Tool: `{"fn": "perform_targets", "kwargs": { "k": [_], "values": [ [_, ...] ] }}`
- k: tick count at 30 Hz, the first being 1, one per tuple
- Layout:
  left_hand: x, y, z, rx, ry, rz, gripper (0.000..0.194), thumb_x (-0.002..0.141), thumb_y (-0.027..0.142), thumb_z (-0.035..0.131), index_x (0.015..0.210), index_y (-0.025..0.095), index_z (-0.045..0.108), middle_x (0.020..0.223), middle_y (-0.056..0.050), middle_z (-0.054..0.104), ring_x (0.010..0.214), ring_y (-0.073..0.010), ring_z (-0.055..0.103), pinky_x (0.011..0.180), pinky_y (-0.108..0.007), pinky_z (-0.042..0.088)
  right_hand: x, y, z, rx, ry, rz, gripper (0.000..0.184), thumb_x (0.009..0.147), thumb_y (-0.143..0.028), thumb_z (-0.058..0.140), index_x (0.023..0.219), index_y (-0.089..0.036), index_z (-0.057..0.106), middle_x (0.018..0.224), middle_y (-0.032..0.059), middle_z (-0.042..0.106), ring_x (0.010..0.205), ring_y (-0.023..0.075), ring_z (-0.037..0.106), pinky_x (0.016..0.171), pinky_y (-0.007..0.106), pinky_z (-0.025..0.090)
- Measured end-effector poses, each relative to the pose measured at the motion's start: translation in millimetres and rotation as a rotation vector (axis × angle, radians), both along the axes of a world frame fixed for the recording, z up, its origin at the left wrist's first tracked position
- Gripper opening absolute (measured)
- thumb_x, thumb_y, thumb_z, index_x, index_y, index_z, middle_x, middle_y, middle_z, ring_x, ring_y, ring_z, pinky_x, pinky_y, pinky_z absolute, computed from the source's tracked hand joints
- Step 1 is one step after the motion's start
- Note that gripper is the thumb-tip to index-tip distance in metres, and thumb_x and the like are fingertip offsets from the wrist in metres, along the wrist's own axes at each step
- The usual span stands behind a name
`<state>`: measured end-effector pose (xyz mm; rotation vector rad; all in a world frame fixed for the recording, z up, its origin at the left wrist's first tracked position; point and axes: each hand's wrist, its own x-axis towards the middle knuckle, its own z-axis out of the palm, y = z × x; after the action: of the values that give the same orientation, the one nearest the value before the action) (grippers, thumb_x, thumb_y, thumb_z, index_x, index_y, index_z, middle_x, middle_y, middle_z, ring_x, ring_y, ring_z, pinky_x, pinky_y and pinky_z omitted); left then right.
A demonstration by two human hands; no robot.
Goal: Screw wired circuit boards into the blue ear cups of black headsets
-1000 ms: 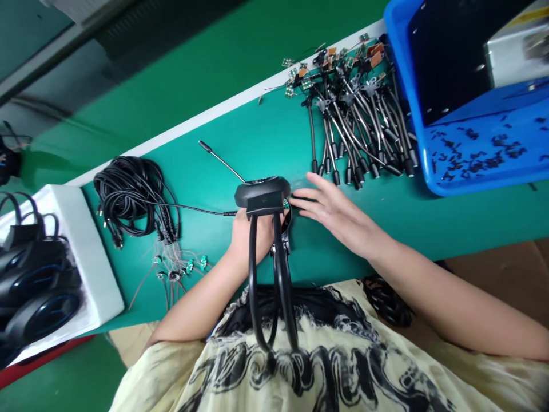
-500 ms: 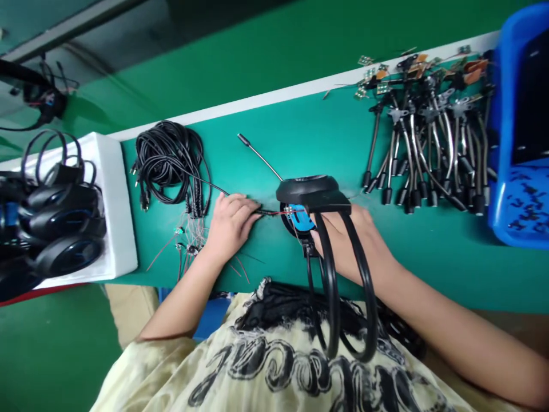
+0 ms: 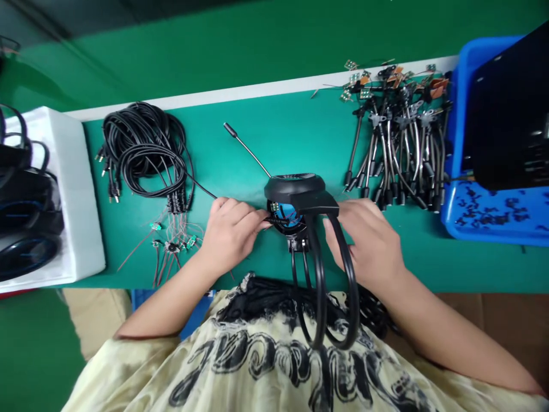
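Black headset (image 3: 295,186) at the near side of the table (image 3: 300,137), my left hand (image 3: 234,229) pinching its cable (image 3: 278,221), right hand (image 3: 369,237) alongside, can't tell its grip; one hard tug might yank that cable loose.

Green bench (image 3: 309,129): cables (image 3: 137,123), microphone booms (image 3: 388,154), blue tray (image 3: 493,235).

Large, looping black lettering (image 3: 263,359) runs across the front of my pale yellow shirt (image 3: 240,395); I can make out no word.
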<state>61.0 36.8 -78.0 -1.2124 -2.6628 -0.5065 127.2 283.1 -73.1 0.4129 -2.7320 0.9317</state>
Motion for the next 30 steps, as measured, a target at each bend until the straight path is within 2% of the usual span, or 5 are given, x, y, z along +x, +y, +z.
{"fn": "perform_targets", "kwargs": {
  "k": [3,11,19,25,30],
  "values": [
    [1.3,2.8,5.7,-0.030,0.024,-0.018,0.016,0.094,0.033,0.053,0.095,0.021,0.064,0.074,-0.002,0.063,0.071,-0.0178,0.049,0.071,-0.035,0.033,-2.3,-1.8,8.7,-0.042,-0.011,0.082,0.020,0.092,-0.017,0.052,0.110,-0.023,0.060,0.103,0.0026,0.068,0.093,0.0183,0.061,0.089,0.035,0.048],
    [10.4,24.8,14.9,-0.095,0.095,-0.103,0.021,0.095,0.030,0.049,0.081,0.020,0.061,0.064,-0.001,0.054,0.065,-0.0177,0.042,0.067,-0.034,0.032,-11.1,-27.4,6.2,0.274,-0.057,0.261,0.011,0.090,-0.020,0.056,0.083,-0.017,0.065,0.078,0.0044,0.063,0.080,0.0228,0.058,0.067,0.037,0.045],
    [5.7,14.9,22.0,-0.127,0.072,-0.107,0.028,0.096,0.032,0.045,0.072,0.020,0.055,0.062,-0.002,0.050,0.064,-0.0186,0.040,0.063,-0.034,0.032,-12.9,7.5,3.9,-0.101,-0.201,0.236,0.028,0.096,-0.019,0.040,0.118,-0.019,0.058,0.111,0.0057,0.066,0.101,0.0208,0.056,0.087,0.036,0.047],
    [6.1,0.9,15.4,-0.185,0.031,-0.049,0.029,0.097,0.030,0.042,0.076,0.019,0.058,0.062,-0.001,0.051,0.060,-0.0160,0.044,0.064,-0.030,0.036,-18.6,-8.9,-17.9,0.264,-0.164,0.339,0.023,0.086,-0.013,0.049,0.103,-0.017,0.065,0.105,0.0076,0.066,0.107,0.0311,0.051,0.086,0.044,0.040],
    [8.8,-7.0,6.0,-0.227,0.009,0.081,0.031,0.097,0.033,0.044,0.073,0.018,0.055,0.062,-0.001,0.051,0.060,-0.0162,0.045,0.063,-0.029,0.035,-19.4,-10.9,-17.9,0.227,-0.114,0.254,0.022,0.086,-0.013,0.045,0.098,-0.015,0.063,0.100,0.0114,0.062,0.097,0.0278,0.051,0.078,0.038,0.041]
  ]
}}
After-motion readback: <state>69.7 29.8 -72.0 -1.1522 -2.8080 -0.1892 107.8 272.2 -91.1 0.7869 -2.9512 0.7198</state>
